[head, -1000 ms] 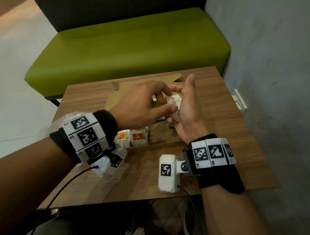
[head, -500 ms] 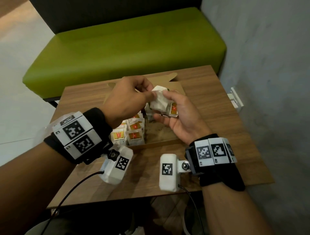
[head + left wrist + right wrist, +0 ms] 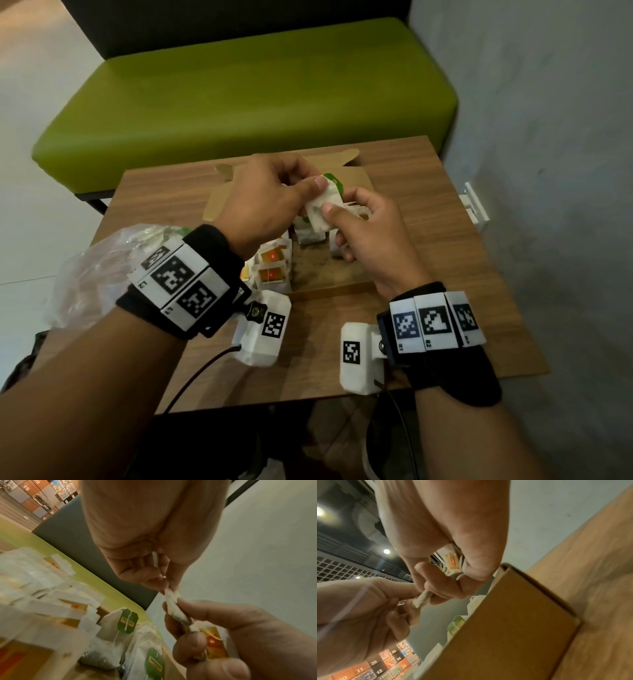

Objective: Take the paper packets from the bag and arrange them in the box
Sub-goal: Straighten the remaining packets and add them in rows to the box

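Note:
Over the open cardboard box [image 3: 329, 291] my left hand [image 3: 313, 185] pinches the top edge of a white paper packet [image 3: 320, 214]. My right hand [image 3: 337, 226] grips the same packet from below, thumb across its front, with further packets bunched in its fingers. In the left wrist view the pinched packet [image 3: 171, 600] hangs between both hands, and an orange-tagged packet [image 3: 216, 646] sits in the right hand's grip. The right wrist view shows that orange tag [image 3: 452, 561] inside the curled fingers. Orange-tagged packets [image 3: 272, 270] and green-tagged packets [image 3: 127, 622] stand in the box.
The box sits on a small wooden table [image 3: 445, 257]; its lid flap [image 3: 222, 202] lies open at the back. A clear plastic bag [image 3: 89, 274] lies at the table's left edge. Behind is a green bench [image 3: 239, 102], and a grey wall [image 3: 548, 171] runs along the right.
Both hands have stayed together above the box. The left hand has taken a pinch on the top of the white packet, and the right thumb has moved over its front.

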{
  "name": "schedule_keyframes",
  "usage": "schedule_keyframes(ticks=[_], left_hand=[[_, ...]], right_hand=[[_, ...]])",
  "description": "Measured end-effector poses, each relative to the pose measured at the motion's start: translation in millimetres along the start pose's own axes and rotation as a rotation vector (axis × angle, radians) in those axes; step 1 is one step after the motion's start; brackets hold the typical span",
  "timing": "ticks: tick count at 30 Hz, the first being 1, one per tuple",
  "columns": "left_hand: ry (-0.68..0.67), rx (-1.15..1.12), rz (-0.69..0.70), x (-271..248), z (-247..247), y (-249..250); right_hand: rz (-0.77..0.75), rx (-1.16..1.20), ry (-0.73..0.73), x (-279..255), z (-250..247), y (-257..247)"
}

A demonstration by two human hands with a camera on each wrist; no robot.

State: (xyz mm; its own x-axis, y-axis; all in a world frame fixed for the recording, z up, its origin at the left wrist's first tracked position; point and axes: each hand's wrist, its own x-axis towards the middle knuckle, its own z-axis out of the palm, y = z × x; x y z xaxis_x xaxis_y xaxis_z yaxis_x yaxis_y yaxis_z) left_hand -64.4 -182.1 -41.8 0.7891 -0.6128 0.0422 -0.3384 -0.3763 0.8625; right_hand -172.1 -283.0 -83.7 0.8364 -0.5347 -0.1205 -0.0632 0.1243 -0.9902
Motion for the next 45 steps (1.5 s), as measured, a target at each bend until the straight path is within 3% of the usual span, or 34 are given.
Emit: schedule_keyframes(ticks=[3, 11, 17, 22, 28, 31, 38, 41, 45], left_hand=[[0.066, -0.035, 0.007, -0.8, 0.5, -5.6], [0.076, -0.042, 0.057, -14.5, 4.5, -18.8], [0.003, 0.035, 0.119, -18.3, 5.6, -8.1], [-0.084, -0.122, 0.045, -13.6, -3.5, -8.4], [-0.204, 0.009, 0.078, -13.7, -9.7, -12.5], [-0.225, 0.085, 0.096, -15.7, -7.9, -12.0], [-0.236, -0.154, 0.081, -17.5, -8.3, -13.4], [-0.184, -0.298, 0.056, -15.6, -8.6, -17.5], [-0.103, -0.309, 0.044, -12.0, -8.1, -21.7]], right_hand=[[0.023, -0.055, -0.014, -0.3, -3.2, 4.5], [0.013, -0.113, 0.053, -3.8, 1.4, 2.4], [-0.019, 0.004, 0.061, 0.4, -3.2, -5.4], [0.008, 0.105, 0.092, 2.3, -10.1, -3.8], [-0.181, -0.002, 0.115, 5.5, -9.4, -7.2], [-0.201, -0.002, 0.101, 5.5, -7.6, -9.8], [-0.183, -0.017, 0.118, 5.6, -13.8, -8.4], [-0.165, -0.029, 0.105, 4.2, -14.8, -8.5], [-0.124, -0.039, 0.067, 4.6, -12.0, -6.9]])
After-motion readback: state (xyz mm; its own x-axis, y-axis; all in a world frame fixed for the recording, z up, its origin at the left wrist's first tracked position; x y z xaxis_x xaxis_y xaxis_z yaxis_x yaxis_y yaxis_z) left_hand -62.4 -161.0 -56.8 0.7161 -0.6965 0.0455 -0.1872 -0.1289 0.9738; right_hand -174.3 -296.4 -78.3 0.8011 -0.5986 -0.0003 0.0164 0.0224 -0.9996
